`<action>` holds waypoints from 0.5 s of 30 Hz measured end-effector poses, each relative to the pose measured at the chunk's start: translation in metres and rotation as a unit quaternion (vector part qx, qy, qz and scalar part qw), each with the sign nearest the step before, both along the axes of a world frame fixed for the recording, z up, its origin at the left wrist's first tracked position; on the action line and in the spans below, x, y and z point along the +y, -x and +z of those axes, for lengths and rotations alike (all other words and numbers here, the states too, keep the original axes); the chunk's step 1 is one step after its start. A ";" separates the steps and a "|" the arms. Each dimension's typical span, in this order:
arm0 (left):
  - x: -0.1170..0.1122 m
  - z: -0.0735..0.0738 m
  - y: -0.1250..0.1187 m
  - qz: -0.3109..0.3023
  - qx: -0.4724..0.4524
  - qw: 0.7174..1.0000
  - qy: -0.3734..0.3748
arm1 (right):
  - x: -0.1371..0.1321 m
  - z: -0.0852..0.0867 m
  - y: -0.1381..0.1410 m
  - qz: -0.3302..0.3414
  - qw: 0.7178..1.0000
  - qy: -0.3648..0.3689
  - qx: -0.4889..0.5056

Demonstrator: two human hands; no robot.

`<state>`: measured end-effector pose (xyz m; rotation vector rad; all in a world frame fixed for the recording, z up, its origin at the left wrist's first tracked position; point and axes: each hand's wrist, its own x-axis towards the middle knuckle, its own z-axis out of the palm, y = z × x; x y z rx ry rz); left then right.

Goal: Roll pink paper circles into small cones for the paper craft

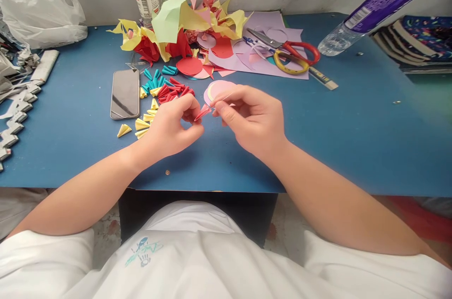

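Note:
Between my two hands is a small pink folded paper cone (203,112). The curled fingers of my left hand (173,122) hold it. My right hand (252,117) is closed in a pinch at the cone's right end; a thin pale line shows at its fingertips, too fine to name. Behind the hands lies a stack of pink and yellow paper circles (221,88). Beside my left hand are several red paper cones (173,91), blue paper cones (153,81) and yellow paper cones (142,124).
A phone (125,94) lies left of the cones. Crumpled paper scraps (169,21), purple sheets (240,61), scissors (296,54) and a small blade-like strip (323,77) are at the back. A bottle (367,9) leans right, near books (413,44). A plastic bag (42,12) sits left.

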<state>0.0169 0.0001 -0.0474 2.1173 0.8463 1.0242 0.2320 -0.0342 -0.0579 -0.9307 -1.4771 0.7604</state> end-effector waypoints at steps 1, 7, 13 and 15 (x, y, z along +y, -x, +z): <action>0.000 0.000 0.000 0.000 -0.001 1.000 0.003 | 0.000 0.001 0.001 -0.023 0.999 -0.004 0.029; 0.000 -0.001 0.001 0.026 0.016 0.997 0.076 | 0.008 0.016 -0.004 -0.163 0.966 -0.045 0.194; 0.000 0.002 0.001 0.088 -0.005 0.987 0.131 | 0.005 0.017 -0.001 0.033 0.976 0.108 0.184; 0.000 0.004 0.000 0.106 -0.023 0.985 0.137 | 0.005 0.012 0.001 0.086 0.970 0.138 0.179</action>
